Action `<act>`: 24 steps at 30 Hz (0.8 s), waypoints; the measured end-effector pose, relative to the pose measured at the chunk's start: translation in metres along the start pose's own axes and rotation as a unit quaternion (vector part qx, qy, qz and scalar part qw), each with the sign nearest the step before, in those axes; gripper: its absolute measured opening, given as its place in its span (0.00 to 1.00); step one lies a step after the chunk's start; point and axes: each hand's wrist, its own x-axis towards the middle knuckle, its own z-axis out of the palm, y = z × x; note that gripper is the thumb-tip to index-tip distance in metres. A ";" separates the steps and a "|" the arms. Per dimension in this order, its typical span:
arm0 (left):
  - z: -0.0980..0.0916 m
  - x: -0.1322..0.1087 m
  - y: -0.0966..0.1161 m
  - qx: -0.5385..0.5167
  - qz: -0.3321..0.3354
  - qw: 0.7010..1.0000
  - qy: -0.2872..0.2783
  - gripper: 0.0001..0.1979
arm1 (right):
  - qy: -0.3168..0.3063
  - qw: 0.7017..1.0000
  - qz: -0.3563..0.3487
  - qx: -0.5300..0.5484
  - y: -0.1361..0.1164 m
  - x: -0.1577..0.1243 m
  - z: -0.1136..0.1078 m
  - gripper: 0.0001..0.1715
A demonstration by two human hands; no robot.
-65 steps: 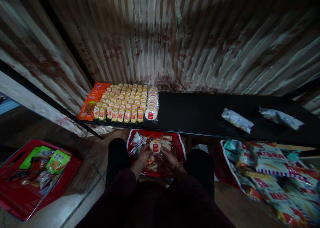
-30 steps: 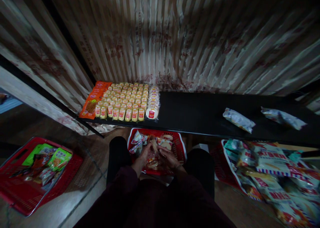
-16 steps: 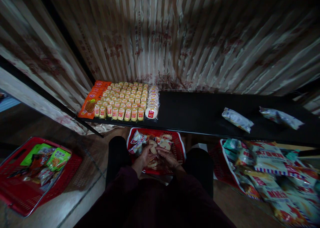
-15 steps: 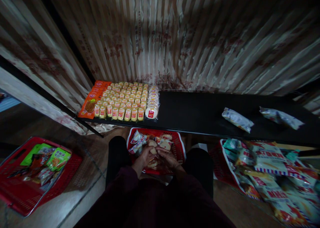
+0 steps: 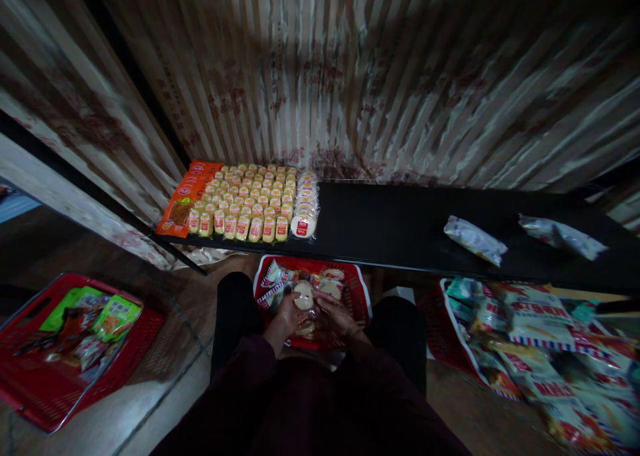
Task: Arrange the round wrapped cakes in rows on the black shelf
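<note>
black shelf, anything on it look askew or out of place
Yes, mildly: two white packets lie slanted and apart toward the right of the shelf, while the yellow packs on the left stand in close rows.

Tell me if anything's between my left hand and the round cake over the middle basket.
Nothing visible: your left hand holds the round cake by its side, above the middle basket. Your right hand is close opposite; I can't tell whether it touches.
</note>
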 end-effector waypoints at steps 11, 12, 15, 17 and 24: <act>-0.003 0.001 -0.009 0.129 0.064 0.990 -0.006 0.17 | -0.032 0.999 0.023 -0.013 0.001 -0.007 0.006 0.25; -0.003 0.001 -0.010 0.139 0.073 0.987 -0.014 0.19 | -0.036 0.999 0.028 -0.014 0.001 -0.007 0.006 0.24; -0.001 0.000 -0.013 0.157 0.088 0.983 -0.023 0.23 | -0.026 0.999 0.037 -0.020 0.001 -0.007 0.004 0.24; 0.000 -0.001 -0.014 0.162 0.103 0.981 -0.019 0.25 | -0.004 0.999 0.019 -0.027 0.003 -0.005 0.002 0.25; 0.004 -0.005 -0.010 0.153 0.093 0.984 0.009 0.24 | 0.041 0.999 0.005 0.006 0.008 0.004 -0.001 0.28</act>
